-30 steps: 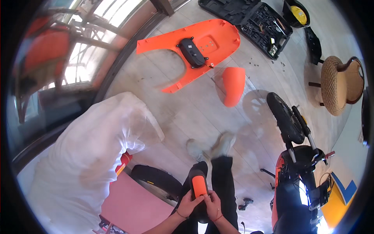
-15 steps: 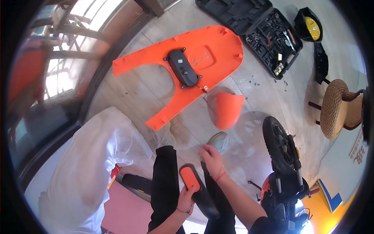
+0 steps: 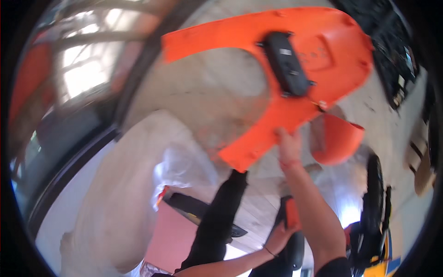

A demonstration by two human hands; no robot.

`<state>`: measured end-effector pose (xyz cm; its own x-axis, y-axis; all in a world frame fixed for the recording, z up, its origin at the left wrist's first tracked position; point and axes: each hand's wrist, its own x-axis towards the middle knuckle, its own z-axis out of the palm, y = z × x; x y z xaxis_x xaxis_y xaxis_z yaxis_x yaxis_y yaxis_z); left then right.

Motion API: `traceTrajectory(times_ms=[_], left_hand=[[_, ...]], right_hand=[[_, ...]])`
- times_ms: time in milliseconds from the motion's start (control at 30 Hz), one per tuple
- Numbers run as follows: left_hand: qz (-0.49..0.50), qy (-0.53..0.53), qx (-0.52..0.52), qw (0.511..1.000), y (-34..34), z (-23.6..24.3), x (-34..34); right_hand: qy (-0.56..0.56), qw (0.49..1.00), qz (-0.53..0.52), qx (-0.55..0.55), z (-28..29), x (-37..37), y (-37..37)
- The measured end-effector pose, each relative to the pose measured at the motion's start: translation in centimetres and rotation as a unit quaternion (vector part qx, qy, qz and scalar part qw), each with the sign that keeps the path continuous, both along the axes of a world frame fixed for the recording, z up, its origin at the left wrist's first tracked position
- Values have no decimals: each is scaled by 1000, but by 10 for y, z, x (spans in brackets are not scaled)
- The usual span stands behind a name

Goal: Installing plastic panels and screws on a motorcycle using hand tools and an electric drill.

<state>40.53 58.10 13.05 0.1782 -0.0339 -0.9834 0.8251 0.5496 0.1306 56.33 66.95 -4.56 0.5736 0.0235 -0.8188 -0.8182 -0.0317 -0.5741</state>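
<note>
A large orange plastic panel (image 3: 350, 60), U-shaped at its left end, spans the upper middle. A long black housing (image 3: 287, 64) with small mounting tabs lies on it. My right hand (image 3: 289, 144) is closed on the panel's lower edge, the thumb side showing and the other fingers partly hidden. Low in the view, my left hand (image 3: 279, 239) grips an elongated black part with an orange inlay (image 3: 292, 214). My right forearm passes close beside this part. A curved orange cover (image 3: 339, 141) sits just right of my right hand.
An open black tool case (image 3: 392, 51) lies at the upper right. A black wheeled machine (image 3: 371, 212) stands at the right, near a woven stool (image 3: 423, 173). Whitish sheeting (image 3: 134, 184) covers something bulky at the left, beside a dark-framed glass door (image 3: 69, 161).
My right hand has reached forward and taken hold of the orange panel's edge. My left hand still holds the black part. The view has shifted, and the panel looks larger and nearer.
</note>
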Motion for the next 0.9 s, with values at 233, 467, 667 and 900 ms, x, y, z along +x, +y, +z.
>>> traceTrajectory(times_ms=[233, 467, 667, 900], left_hand=[[52, -27, -24, 998, 1, -13, -20], [7, -64, -61, 996, -17, -16, -15], [-193, -111, -246, 943, -27, 2, 14], [-320, -165, -309, 880, 29, 27, 38]], right_hand=[[30, 995, -70, 58, 45, 45, -7], [54, 988, 138, -44, 139, 70, -102], [100, 985, 130, -48, 219, 61, -188], [54, 921, 214, -322, 260, 25, -208]])
